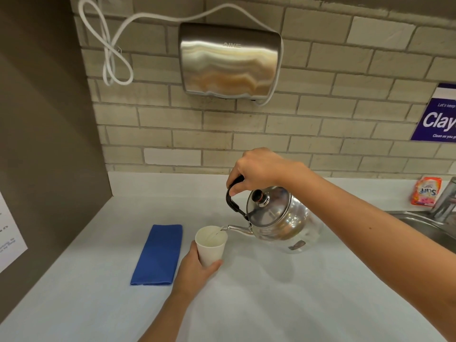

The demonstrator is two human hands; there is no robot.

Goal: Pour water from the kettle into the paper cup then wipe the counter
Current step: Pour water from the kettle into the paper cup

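Right hand (pixel 259 169) grips the black handle of the steel kettle (pixel 276 215), tilted with its spout over the rim of the paper cup (pixel 211 245); a thin stream runs in. Left hand (pixel 197 270) wraps the cup's lower half, cup at or just above the white counter (pixel 271 304), cannot tell which. To pour well: keep the spout tip over the opening, tilt slowly, stop short of the brim, keep the cup steady. Folded blue cloth (pixel 158 255) lies just left of the cup, untouched, ready for wiping. Sink (pixel 424 224) and detergent packet (pixel 425 191) sit far right, hand dryer (pixel 230 60) on the wall. Nothing blocks the pour.
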